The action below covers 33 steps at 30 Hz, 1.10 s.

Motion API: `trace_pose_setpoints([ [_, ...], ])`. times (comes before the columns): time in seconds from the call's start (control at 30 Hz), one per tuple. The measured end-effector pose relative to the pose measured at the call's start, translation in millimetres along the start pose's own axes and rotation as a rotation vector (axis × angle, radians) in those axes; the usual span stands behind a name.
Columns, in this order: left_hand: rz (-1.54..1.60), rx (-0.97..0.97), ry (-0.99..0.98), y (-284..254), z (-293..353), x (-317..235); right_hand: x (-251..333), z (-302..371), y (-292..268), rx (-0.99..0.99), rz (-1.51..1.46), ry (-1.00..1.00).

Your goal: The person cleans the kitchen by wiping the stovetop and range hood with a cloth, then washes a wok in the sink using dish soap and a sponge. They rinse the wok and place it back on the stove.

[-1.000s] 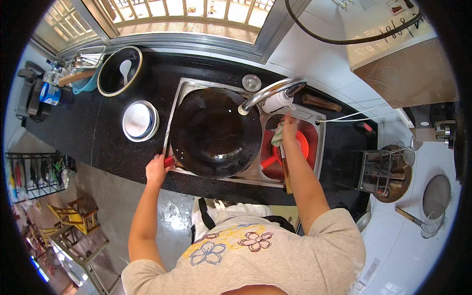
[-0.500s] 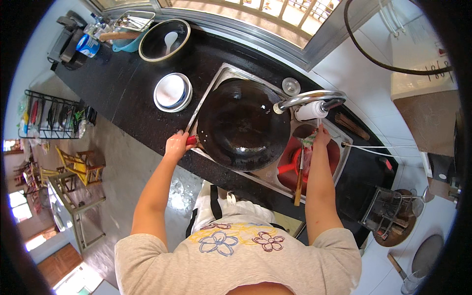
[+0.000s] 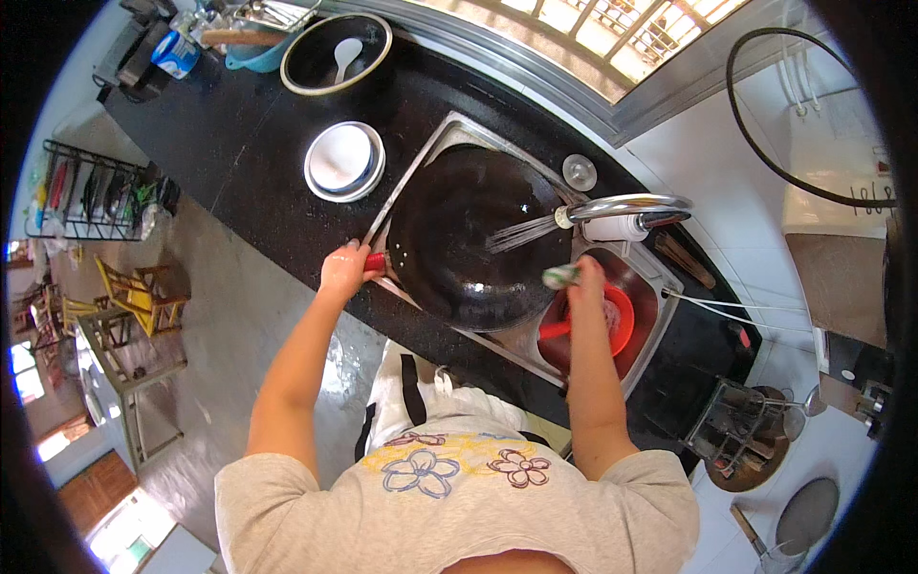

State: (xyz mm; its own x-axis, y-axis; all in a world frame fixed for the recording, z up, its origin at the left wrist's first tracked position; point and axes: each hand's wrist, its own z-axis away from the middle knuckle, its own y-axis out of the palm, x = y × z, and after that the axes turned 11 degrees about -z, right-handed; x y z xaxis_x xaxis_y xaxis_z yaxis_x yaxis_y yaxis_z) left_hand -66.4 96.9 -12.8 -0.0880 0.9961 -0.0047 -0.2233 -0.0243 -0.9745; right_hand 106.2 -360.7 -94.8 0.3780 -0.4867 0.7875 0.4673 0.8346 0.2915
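A large black wok (image 3: pixel 469 273) lies across the sink, its red handle (image 3: pixel 375 262) pointing left. My left hand (image 3: pixel 344 269) is closed round that handle. From the chrome faucet (image 3: pixel 626 204) water sprays into the wok. My right hand (image 3: pixel 587 279) is closed on a white-and-green cloth or scrubber (image 3: pixel 561 276), blurred by motion, over the wok's right rim. Under my right forearm a red plastic dipper (image 3: pixel 622 325), partly hidden, sits in the right basin (image 3: pixel 639 359).
Stacked white bowls (image 3: pixel 341 161) stand left of the sink. Behind them is a dark basin (image 3: pixel 316 57) holding a white rice paddle (image 3: pixel 346 55). A glass (image 3: pixel 579 172) stands behind the faucet. Pans and a wire rack (image 3: pixel 741 421) are at the right.
Water now runs from the faucet into the wok. My right hand has moved left from the right basin to the wok's rim with the scrubber. The wooden-handled tool no longer shows.
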Motion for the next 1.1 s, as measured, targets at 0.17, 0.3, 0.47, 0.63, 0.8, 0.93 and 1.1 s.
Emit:
trace_pose_setpoints([
  [0.17, 0.023, 0.001, -0.004, -5, -3, -1, -41, 41, 91, 0.308, 0.584, -0.342],
  [0.3, 0.041, -0.066, 0.0, -2, 1, 1, -41, 56, 111, 0.461, 1.556, -0.972],
  [0.47, 0.069, -0.065, -0.001, -4, 2, -1, -20, 70, 116, 0.653, 1.097, -0.893],
  [0.63, 0.079, -0.046, -0.02, -2, 1, -2, -6, 101, 123, 0.575, 0.647, -0.55],
  [0.8, 0.054, -0.009, -0.026, 1, 0, 1, -23, 121, 134, 0.867, 0.753, -0.703],
  [0.93, 0.029, 0.005, -0.019, -6, -4, 0, -92, 107, 129, 0.751, 1.186, -0.801],
  [1.1, 0.0, 0.014, 0.004, -4, -2, 1, -148, 108, 124, 0.552, 1.583, -0.911],
])
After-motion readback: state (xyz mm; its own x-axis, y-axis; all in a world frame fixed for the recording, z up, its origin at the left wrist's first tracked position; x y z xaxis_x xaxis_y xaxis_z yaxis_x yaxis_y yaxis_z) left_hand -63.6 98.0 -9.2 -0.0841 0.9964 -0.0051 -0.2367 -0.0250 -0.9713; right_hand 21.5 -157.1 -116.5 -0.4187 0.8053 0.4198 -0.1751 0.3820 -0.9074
